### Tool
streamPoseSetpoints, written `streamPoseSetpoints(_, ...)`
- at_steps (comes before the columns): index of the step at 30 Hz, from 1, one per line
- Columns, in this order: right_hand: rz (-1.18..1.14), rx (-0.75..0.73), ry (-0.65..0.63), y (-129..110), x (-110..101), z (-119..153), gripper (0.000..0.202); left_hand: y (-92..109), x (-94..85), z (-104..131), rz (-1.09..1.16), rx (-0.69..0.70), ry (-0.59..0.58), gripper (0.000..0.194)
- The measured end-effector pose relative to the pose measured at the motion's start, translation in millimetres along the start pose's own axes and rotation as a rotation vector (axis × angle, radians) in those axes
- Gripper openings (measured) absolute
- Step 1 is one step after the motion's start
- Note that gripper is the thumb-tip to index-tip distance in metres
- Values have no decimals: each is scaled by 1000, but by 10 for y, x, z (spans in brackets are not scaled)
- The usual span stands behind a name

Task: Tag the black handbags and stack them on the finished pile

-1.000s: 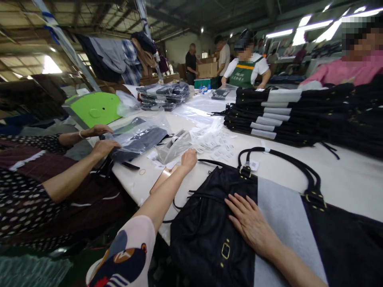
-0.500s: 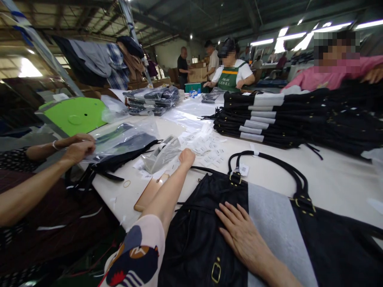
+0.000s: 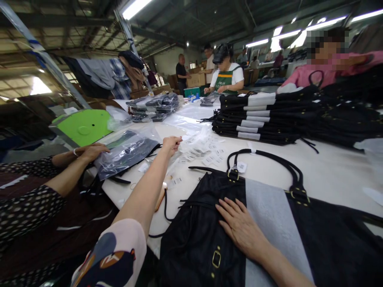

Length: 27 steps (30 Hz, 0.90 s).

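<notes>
Left hand: over the last second it moves off from beside the strap (image 3: 201,169) tip; the hand (image 3: 171,146) is now at the left edge of the tags (image 3: 214,153), the arm stretched across the table (image 3: 332,173).
Left fingers: curled inward, the tips near one another; whether they pinch a tag cannot be told.
Meaning: the work seems to centre on the tags, while the bag is steadied.
Tags: a loose white heap, just right of the left fingertips and beyond the bag's top edge; a few lie spread toward the handles (image 3: 273,157).
Loose tag (image 3: 174,182): lies below the heap, right of the left forearm, and now shows clearly.
Right hand: stays where it was; the hand (image 3: 241,227) lies flat, fingers lightly spread, pressing on the bag and gripping nothing.
Bag: black, laid flat; the bag (image 3: 197,223) is directly under the right palm and well apart from the left fingertips.
Pale strip (image 3: 273,223): crosses the bag, just right of the right fingers.
Handle tag (image 3: 241,167): beside the nearer handle ring, touched by neither hand.
Neighbour's hands (image 3: 94,151): now rest at the near end of a clear packet (image 3: 128,151), left of the left forearm.
</notes>
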State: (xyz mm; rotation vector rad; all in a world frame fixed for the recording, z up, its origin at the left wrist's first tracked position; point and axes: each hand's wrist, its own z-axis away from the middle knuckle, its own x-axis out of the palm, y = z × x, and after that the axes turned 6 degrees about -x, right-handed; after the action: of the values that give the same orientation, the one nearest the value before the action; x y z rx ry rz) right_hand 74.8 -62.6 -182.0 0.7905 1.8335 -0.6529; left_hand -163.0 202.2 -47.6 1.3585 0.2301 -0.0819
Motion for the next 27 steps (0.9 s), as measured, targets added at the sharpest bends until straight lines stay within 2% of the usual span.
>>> streamPoseSetpoints(5,-6,4,17,-8,1,7,42,119,-118,131,-43,92,34,16)
streamPoseSetpoints(13,-2,3,32,-12,9,7,41,150,-127,220,-127,132,9,13)
streamPoseSetpoints(20,9,2,14,-13,10,8,42,262,-139,237,-78,186,42,13)
streamPoseSetpoints(27,-7,8,36,-26,-16,4,40,383,-220,370,-33,212,63,12)
